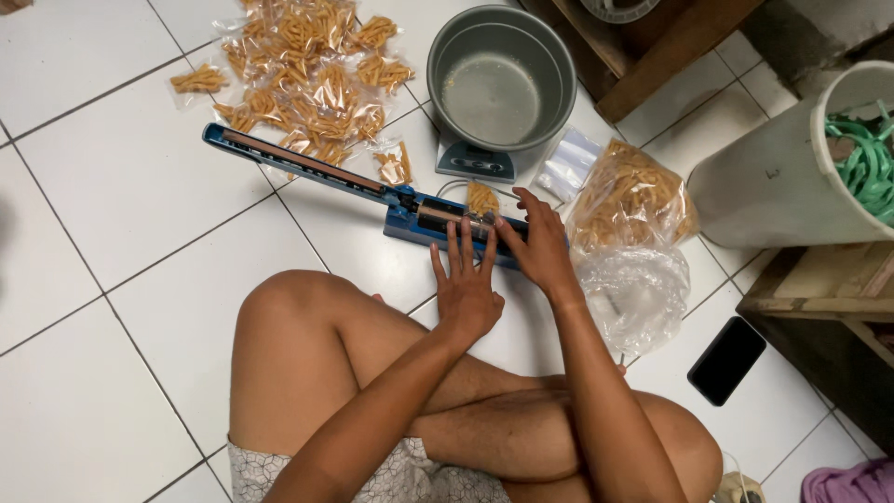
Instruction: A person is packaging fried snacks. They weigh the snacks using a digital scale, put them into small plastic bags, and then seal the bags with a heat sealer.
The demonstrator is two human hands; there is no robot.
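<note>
Sealer: blue heat sealer (410, 210) lies on the white tile floor (112, 205) before my crossed legs, its long arm raised toward the far left.
Left hand: my left hand (466, 284) rests flat at the sealer's near edge, fingers (453, 244) spread apart, gripping nothing.
Right hand: my right hand (535, 244) presses on the sealer's right end, fingers loosely together over a small snack bag (481, 198) lying across the sealer.
Beyond sealer: grey bowl (501, 74) on a scale (475, 160); pile of sealed snack bags (312, 70) beside it.
Right of sealer: big bag of snacks (631, 197), white bucket (782, 172), black phone (727, 360).
</note>
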